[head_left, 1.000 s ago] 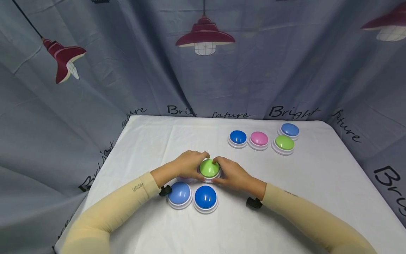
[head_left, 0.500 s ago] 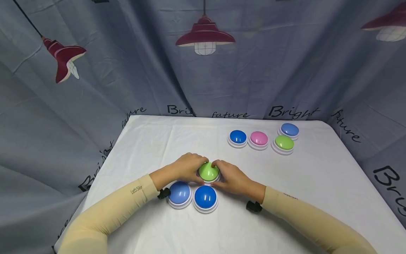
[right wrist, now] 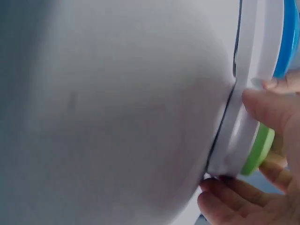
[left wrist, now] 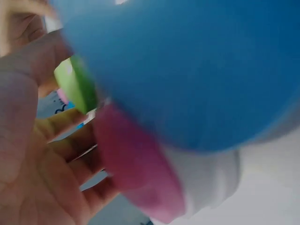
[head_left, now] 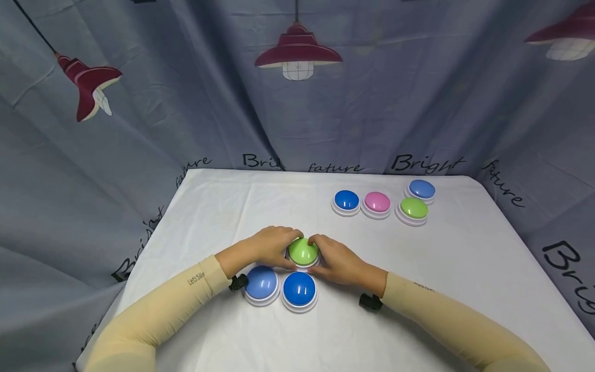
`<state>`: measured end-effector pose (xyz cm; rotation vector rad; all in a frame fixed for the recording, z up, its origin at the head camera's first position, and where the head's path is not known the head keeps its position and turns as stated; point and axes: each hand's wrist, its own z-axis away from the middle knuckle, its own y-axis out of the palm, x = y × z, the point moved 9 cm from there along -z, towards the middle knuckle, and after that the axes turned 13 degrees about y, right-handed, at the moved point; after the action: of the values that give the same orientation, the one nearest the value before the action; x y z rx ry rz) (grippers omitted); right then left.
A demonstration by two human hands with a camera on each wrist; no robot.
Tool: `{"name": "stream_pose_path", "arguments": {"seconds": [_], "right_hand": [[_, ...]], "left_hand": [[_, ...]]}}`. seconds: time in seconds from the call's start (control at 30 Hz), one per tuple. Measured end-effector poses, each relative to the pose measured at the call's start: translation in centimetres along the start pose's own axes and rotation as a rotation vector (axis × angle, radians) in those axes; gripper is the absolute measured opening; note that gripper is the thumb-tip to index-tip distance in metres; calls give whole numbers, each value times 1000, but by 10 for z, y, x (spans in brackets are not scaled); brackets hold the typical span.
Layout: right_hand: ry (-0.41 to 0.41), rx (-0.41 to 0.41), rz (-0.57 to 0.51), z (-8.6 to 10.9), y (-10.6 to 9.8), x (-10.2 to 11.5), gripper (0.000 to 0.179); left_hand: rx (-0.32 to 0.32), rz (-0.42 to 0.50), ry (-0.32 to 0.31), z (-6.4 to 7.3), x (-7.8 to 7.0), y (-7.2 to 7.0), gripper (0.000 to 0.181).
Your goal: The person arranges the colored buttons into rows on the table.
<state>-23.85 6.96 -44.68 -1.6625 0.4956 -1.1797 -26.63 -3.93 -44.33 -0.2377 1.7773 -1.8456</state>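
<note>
Both hands hold a green dome push button with a white round base, one from each side. My left hand has its thumb at the near left of the base and its fingers round the far side. From the right, my right hand grips it with thumb at the base and fingers curled over the dome's edge. A pink button lies under the left palm, hidden in the head view. Just nearer stand a light blue button and a dark blue button, side by side.
Farther back on the white tablecloth stand a dark blue button, a pink button, a green button and a light blue button. A grey printed curtain surrounds the table.
Both hands have brought the green button slightly toward the person, close behind the dark blue one. Over the last half second they hold nearly still; the head view has shifted a little.
</note>
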Motion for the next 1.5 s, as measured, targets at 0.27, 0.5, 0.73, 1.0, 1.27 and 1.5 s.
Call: {"name": "stream_pose_path", "arguments": {"seconds": [0.27, 0.5, 0.73, 1.0, 1.27, 1.5], "right_hand": [[2, 87, 7, -1, -12, -11, 70], [71, 46, 73, -10, -37, -31, 65], [179, -38, 87, -27, -59, -68, 58], [304, -144, 112, -47, -86, -113, 55], [322, -136, 117, -60, -93, -136, 62], [402, -76, 89, -73, -89, -153, 68]], "left_hand": [[78, 132, -51, -4, 7, -13, 75], [38, 154, -66, -22, 17, -23, 73], [-35, 147, -46, -52, 27, -30, 67], [-118, 93, -78, -95, 44, -36, 64], [-125, 178, -171, -127, 59, -34, 70], [-102, 239, -207, -142, 68, -36, 70]]}}
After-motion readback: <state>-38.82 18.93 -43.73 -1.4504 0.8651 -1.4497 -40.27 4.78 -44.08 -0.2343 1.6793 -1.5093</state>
